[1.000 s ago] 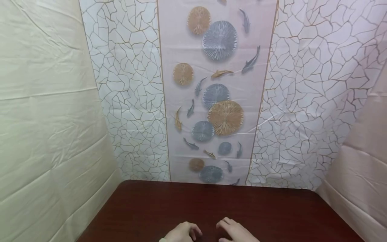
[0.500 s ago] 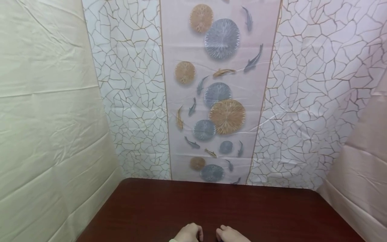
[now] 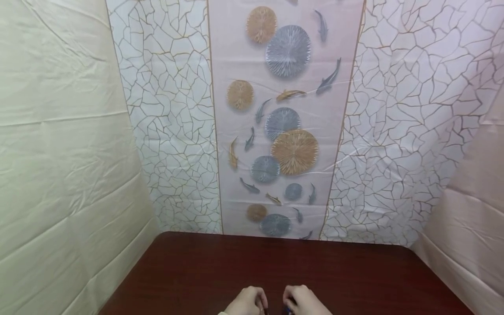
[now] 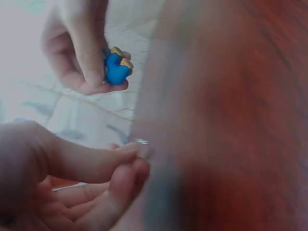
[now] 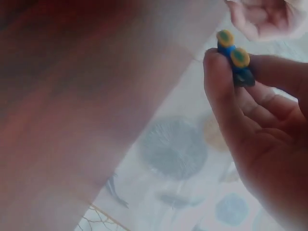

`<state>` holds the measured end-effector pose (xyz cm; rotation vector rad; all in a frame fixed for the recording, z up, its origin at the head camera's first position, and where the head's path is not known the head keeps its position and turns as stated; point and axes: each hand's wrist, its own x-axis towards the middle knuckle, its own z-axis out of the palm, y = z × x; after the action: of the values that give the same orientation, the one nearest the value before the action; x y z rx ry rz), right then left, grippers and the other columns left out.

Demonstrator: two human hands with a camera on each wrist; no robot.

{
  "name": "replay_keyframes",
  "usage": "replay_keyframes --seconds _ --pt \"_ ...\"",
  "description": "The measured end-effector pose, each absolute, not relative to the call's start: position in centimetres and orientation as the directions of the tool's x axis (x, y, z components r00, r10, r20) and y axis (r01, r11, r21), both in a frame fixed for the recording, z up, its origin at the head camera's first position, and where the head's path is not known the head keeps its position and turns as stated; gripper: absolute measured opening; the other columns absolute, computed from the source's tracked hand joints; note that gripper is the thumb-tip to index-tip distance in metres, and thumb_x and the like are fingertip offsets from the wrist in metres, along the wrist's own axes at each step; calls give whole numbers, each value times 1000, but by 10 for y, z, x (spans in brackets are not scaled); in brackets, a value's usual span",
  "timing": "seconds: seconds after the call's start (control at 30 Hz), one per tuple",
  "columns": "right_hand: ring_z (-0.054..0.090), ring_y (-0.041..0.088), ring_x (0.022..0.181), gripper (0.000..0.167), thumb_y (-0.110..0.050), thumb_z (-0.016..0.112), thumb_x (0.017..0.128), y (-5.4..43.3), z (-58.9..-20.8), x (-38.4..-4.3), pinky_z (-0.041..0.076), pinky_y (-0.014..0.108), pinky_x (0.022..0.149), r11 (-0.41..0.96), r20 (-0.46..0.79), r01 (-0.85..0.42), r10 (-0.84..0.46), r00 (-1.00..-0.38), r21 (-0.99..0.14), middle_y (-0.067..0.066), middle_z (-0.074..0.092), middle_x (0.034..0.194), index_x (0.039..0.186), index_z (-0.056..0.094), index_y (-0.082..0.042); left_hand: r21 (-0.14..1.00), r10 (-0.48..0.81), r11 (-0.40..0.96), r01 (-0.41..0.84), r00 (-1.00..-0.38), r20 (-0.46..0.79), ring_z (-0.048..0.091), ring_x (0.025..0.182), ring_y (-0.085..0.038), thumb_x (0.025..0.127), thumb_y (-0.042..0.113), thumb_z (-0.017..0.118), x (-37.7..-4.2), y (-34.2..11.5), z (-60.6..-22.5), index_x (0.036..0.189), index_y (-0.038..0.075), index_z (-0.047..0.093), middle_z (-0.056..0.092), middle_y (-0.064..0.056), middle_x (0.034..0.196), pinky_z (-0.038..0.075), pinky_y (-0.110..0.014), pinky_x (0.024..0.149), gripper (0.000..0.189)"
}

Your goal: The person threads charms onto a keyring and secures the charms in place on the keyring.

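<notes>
My left hand (image 3: pixel 245 302) and right hand (image 3: pixel 306 302) face each other, a short gap apart, low in the head view. Between the right thumb and fingers is a small blue toy figure (image 4: pixel 117 72) with two orange-yellow feet. From the right wrist, the soles of the toy figure (image 5: pixel 239 57) show green centres, and a dark part sits below them. The left thumb and forefinger pinch a tiny piece with thin shiny metal ends (image 4: pixel 142 141); its kind is too small and blurred to tell. Fingers hide much of both items.
A dark red-brown table (image 3: pixel 275 267) lies beneath the hands. Behind it hangs a patterned cloth (image 3: pixel 177 131) with fish and round leaf shapes. Plain beige cloths stand at the left (image 3: pixel 67 153) and right (image 3: pixel 468 210) sides.
Both hands first dipped and drew closer together, then rose slightly with the fingers bent downward. A bit of blue now shows under the right hand. The head view shifted slightly.
</notes>
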<state>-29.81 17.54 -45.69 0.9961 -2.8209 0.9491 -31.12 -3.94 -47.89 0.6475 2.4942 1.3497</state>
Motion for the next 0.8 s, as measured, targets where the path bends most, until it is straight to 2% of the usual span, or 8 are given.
replay_keyframes --seconds 0.07,0.17,0.3,0.4,0.47,0.6,0.73,0.8 --pt "49 -4 60 10 -5 61 92 176 -450 -298 42 18 53 587 267 -586 -542 -797 -559 -1 61 70 82 60 -6 898 460 364 247 -886 57 56 55 -8 71 -13 64 -311 -40 -474 80 -1 63 60 -2 62 50 -24 54 15" --pt "52 -3 63 8 -6 60 92 174 -439 -296 45 19 55 555 403 -618 -470 -785 -557 -2 60 74 84 59 -8 961 420 195 198 -902 101 65 61 -13 76 -13 64 -310 -38 -464 87 -7 63 65 -8 70 58 -31 60 12" --pt "55 -2 67 6 -9 58 94 167 -425 -292 48 20 58 485 463 -551 -300 -834 -679 0 62 78 88 59 -9 983 375 31 182 -914 157 68 69 -15 82 -8 66 -308 -32 -450 94 -15 63 70 -18 81 60 -38 69 14" --pt "56 -2 69 5 -10 59 94 161 -415 -287 49 20 61 400 438 -477 -191 -878 -782 3 65 80 91 60 -6 983 352 -33 181 -918 181 67 69 -10 85 -2 68 -306 -28 -439 98 -17 62 72 -14 82 59 -34 72 22" --pt "57 -2 70 5 -9 61 93 157 -409 -282 50 21 62 361 455 -479 -154 -877 -800 7 66 80 91 61 -4 982 351 -70 174 -917 188 66 70 -8 86 2 68 -303 -27 -430 100 -18 61 72 -9 82 58 -30 74 25" --pt "60 -2 71 4 -5 65 89 150 -396 -271 52 22 61 304 526 -530 -105 -844 -791 11 68 83 93 64 -5 974 359 -180 141 -912 198 67 75 -7 87 5 68 -296 -29 -412 99 -15 62 70 0 82 55 -24 78 24" --pt "63 -2 74 13 0 69 83 145 -384 -264 53 21 64 312 593 -569 -22 -805 -761 1 69 83 92 65 -9 953 351 -278 121 -911 218 69 79 -7 88 7 68 -289 -32 -396 97 -4 65 71 4 82 56 -24 81 14" --pt "65 -2 76 16 3 70 81 143 -381 -263 54 21 66 343 628 -590 -2 -778 -731 -3 70 81 92 65 -8 946 328 -282 157 -911 249 69 79 -7 87 7 69 -285 -32 -390 97 -6 65 71 5 81 56 -23 80 17"
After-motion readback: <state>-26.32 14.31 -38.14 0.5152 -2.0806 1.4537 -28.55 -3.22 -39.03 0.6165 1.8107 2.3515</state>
